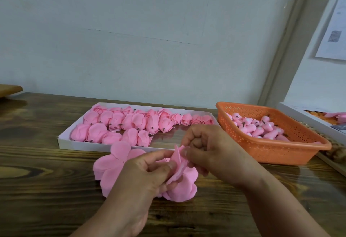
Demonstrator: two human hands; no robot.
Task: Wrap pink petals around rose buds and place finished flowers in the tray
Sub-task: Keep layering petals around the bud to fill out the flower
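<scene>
A stack of pink petal sheets (110, 165) lies on the wooden table in front of me. My left hand (148, 173) and my right hand (209, 148) meet over it, both pinching a thin pink petal piece (178, 163) lifted off the stack. Whether a bud is inside the fingers is hidden. Behind the hands, a white tray (82, 144) holds several finished pink roses (129, 122). To the right, an orange perforated basket (280, 152) contains several pink rose buds (262, 126).
The dark wooden table (37, 180) meets a pale wall at the back. A white box (307, 118) with orange and pink pieces sits at the far right edge, beside a woven item (337, 152). A wooden board (9, 89) shows at far left.
</scene>
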